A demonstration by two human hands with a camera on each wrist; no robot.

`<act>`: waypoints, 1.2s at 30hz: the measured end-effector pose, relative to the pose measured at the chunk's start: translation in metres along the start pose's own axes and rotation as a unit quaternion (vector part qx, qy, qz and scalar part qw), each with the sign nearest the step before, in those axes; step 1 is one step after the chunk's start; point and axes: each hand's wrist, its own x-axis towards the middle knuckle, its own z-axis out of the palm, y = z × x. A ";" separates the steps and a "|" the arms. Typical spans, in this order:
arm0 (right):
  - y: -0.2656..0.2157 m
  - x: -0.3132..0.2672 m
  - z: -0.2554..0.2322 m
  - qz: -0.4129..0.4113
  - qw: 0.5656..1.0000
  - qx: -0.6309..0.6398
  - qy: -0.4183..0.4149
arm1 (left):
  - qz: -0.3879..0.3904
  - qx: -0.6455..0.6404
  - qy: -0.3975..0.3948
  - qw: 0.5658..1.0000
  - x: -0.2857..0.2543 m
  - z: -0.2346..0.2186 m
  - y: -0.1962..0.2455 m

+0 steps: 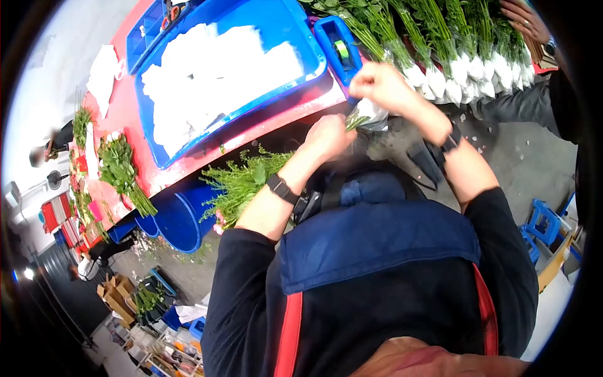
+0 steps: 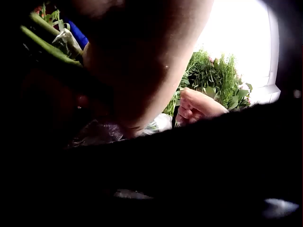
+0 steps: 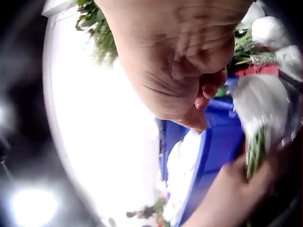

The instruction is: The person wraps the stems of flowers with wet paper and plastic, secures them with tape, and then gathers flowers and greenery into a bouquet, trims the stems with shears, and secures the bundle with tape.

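Note:
My left hand [image 1: 330,135] grips a bundle of green stems [image 3: 255,153] in front of the table edge. A white wad [image 3: 260,101] under clear plastic wraps the end of these stems and points away from the hand. My right hand [image 1: 383,88] is raised just above and beside that wrapped end, apart from the left hand. In the right wrist view its fingers [image 3: 208,90] curl in toward the thumb, and nothing shows between them. Close by it is a blue tape dispenser [image 1: 321,28] with a green roll [image 1: 341,50]. The left wrist view is mostly dark.
A large blue tray [image 1: 312,47] of white sheets [image 1: 220,75] stands on the red table [image 1: 122,47]. Several wrapped bundles [image 1: 436,78] lie at the right, near another person's hand [image 1: 526,20]. Below the table edge are loose greenery [image 1: 245,176] and blue buckets [image 1: 179,220].

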 end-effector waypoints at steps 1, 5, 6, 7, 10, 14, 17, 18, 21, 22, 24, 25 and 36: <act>-0.021 -0.024 -0.006 0.012 0.999 0.014 -0.040 | 0.027 -0.037 0.007 0.999 0.006 -0.001 0.000; -0.009 -0.089 0.001 0.121 0.984 0.094 -0.087 | 0.024 -0.232 -0.137 0.963 -0.006 -0.048 0.033; 0.008 -0.094 0.005 0.194 0.962 0.183 -0.059 | 0.027 -0.288 -0.207 0.935 -0.010 -0.050 0.030; 0.001 -0.096 0.005 0.062 0.964 0.250 0.061 | 0.029 -0.306 -0.240 0.921 -0.018 -0.052 0.039; 0.045 -0.073 -0.003 -0.077 0.945 0.314 -0.039 | 0.031 -0.261 -0.188 0.946 -0.031 -0.052 0.054; -0.001 -0.032 -0.018 -0.226 0.959 -0.092 0.145 | 0.047 -0.183 -0.097 0.977 -0.051 -0.046 0.071; 0.034 -0.027 -0.009 -0.284 0.941 -0.181 0.043 | 0.060 -0.112 -0.027 0.991 -0.056 -0.043 0.071; 0.045 -0.038 -0.003 -0.281 0.939 -0.197 0.036 | 0.057 -0.088 0.005 0.994 -0.057 -0.043 0.069; 0.059 -0.049 0.014 -0.200 0.978 0.013 0.060 | 0.008 -0.061 0.073 0.995 -0.056 -0.051 0.066; 0.043 -0.047 0.015 -0.147 0.986 0.035 0.066 | 0.000 -0.050 0.111 0.993 -0.050 -0.046 0.058; 0.045 -0.046 0.037 -0.102 0.994 0.044 -0.012 | 0.041 -0.036 0.217 0.975 -0.036 -0.033 0.037; 0.034 -0.050 0.032 -0.099 0.993 0.036 -0.051 | 0.062 -0.018 0.260 0.963 -0.039 -0.038 0.033; -0.076 -0.007 -0.020 0.248 0.775 0.500 -0.298 | 0.007 0.176 0.193 0.965 -0.066 -0.034 0.035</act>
